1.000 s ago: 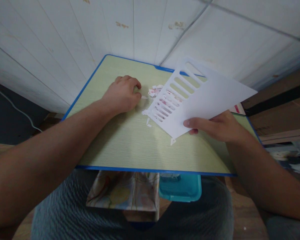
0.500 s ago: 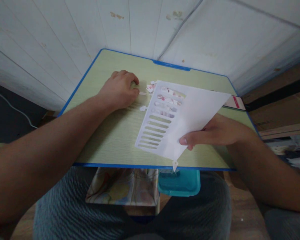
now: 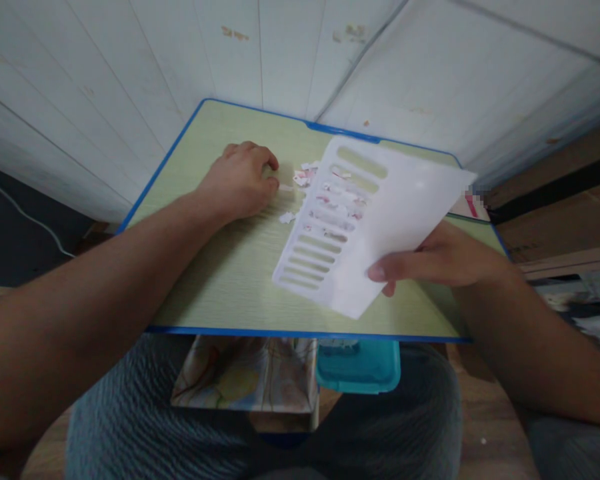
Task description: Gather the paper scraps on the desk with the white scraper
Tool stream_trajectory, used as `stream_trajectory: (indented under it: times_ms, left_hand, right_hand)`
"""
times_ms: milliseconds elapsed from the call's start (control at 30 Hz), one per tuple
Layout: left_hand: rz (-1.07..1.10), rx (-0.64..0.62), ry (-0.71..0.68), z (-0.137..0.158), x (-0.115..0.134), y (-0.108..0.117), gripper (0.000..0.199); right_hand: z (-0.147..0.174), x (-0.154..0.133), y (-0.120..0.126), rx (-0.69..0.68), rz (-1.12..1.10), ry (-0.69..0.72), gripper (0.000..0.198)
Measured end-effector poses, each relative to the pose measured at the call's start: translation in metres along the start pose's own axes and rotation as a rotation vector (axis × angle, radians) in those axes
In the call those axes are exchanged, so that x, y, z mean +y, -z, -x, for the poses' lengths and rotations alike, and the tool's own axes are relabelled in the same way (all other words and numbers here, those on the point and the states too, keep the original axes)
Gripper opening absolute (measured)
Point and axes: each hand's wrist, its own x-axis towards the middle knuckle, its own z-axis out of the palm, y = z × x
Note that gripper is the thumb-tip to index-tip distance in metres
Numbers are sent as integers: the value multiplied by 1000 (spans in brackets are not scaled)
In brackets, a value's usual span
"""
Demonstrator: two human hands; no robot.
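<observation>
- While the right hand (image 3: 430, 260) holds the white slotted sheet (image 3: 384, 213) tilted above the table (image 3: 220, 287), paper scraps (image 3: 305, 176) lie loose under and beside it.
- Left hand (image 3: 243, 181): curled, thumb apart from fingers (nothing visibly pinched), near 1 pale sliver (image 3: 285, 188).
- Work looks unfinished: scraps lie ungathered.

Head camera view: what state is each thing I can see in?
White slotted sheet, tilted over the tabletop.
Right hand, gripping the sheet near its edge.
Left hand, loosely curled, partly open.
Paper scraps, loose and scattered, partly behind the sheet.
Teal container, seemingly open, partly hidden by the tabletop.
</observation>
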Motion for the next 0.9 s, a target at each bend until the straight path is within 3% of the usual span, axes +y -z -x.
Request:
stream_trajectory:
  times_ms: [133, 233, 367, 533, 900]
  left_hand:
    - [-40, 39, 71, 1, 4, -2, 46]
    - [-33, 62, 57, 1, 3, -4, 45]
    - [-5, 69, 20, 2, 0, -4, 44]
    - [-59, 73, 34, 1, 0, -6, 43]
    - [-51, 80, 24, -2, -1, -7, 39]
  right_hand:
    - [0, 7, 15, 368, -8, 147, 20]
    - [2, 10, 24, 492, 95, 135, 25]
    - [3, 9, 25, 487, 226, 50, 30]
    - [-4, 12, 18, 448, 242, 97, 31]
    - [-7, 20, 15, 378, 360, 55, 37]
